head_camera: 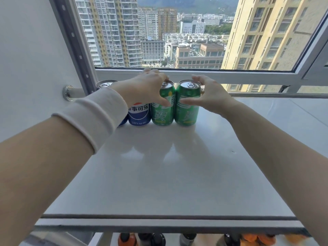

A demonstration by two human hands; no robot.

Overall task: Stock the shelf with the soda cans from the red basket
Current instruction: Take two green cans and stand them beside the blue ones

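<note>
blue cans (139, 113) upright at shelf (159, 174) back, far left | left hand (147, 87) curled round a green can (163, 105), nudging it flush | right hand (211, 96) clasps second green can (187, 103) touching it, likely to keep the row tight | red basket unseen

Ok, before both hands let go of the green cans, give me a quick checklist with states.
1. Left green can upright on the shelf: ok.
2. Right green can upright: ok.
3. Green cans in line with the blue can: ok.
4. Left hand and right hand each on their own can: ok.
5. Free shelf to the right: ok.
6. Red basket contents: cannot tell, out of view.
</note>
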